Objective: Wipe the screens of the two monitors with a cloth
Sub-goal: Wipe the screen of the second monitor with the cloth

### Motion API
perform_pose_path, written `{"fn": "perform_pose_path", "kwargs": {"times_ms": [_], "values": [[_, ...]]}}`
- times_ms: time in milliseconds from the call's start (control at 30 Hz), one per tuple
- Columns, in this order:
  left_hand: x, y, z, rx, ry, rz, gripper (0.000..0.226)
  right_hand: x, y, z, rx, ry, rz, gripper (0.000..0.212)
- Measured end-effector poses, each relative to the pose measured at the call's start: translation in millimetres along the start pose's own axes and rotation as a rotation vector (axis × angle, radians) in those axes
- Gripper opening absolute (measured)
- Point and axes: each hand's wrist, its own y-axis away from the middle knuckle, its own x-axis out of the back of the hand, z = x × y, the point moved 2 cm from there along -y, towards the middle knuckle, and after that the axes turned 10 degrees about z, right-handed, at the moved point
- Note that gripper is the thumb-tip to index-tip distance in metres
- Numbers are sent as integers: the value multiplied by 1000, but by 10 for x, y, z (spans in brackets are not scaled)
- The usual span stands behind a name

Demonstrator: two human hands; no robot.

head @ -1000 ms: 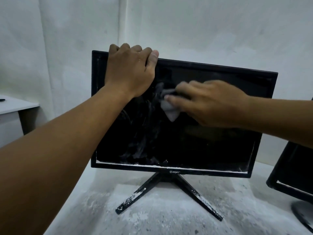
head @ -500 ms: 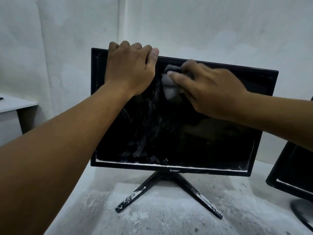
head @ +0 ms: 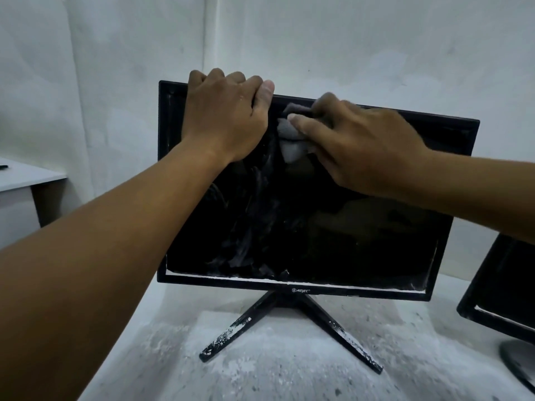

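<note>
at the upper left of the first monitor (head: 304,204), the right hand (head: 359,146) is gripping the cloth (head: 291,140) and wiping while the left hand (head: 228,111) is clasping the top edge; next probably sweeping right, with the second monitor (head: 503,287) unwiped.

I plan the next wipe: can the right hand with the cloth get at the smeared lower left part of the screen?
Probably yes: the right hand holds the grey cloth and nothing covers the smears.

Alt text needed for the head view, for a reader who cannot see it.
A right hand presses a grey cloth to the upper screen of a dusty black monitor while the left hand grips its top edge. A second monitor stands partly in view at right.
</note>
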Motion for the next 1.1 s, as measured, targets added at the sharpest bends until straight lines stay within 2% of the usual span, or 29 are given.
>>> {"fn": "perform_pose_path", "kwargs": {"times_ms": [67,200,267,300,433,500,567,700,767,833,933,967,1033,1100], "values": [[5,0,-18,2,2,4,49,-21,36,-108,-11,-20,1,47],[7,6,-31,12,8,-4,43,-64,342,-444,391,-97,-141,46],[2,8,-30,10,10,-3,47,-49,312,-364,444,-82,-145,45],[0,7,-24,8,8,-3,49,-44,238,-270,394,-61,-115,44],[-1,-3,6,-16,-11,2,52,24,-32,73,-4,6,10,44],[-7,-4,14,-22,-13,0,52,6,25,-13,-25,-16,2,46],[-11,-2,-18,-5,-5,-9,51,-43,203,-251,118,-70,-17,46],[18,6,0,13,1,-20,44,-83,685,-669,572,-145,-179,46],[30,-2,18,3,4,-20,42,-80,691,-623,640,-140,-184,44],[36,-3,18,1,-6,-15,47,-75,478,-447,486,-108,-103,43],[31,-14,6,-20,-29,-12,52,-15,124,-189,63,-51,-18,43],[31,-18,7,-25,-32,-13,52,-21,95,-196,-20,-50,-20,44],[30,-20,18,-24,-28,-19,50,-64,203,-347,9,-72,-5,45],[38,-13,18,-13,-7,-24,44,-102,444,-620,227,-139,-32,43]]}}
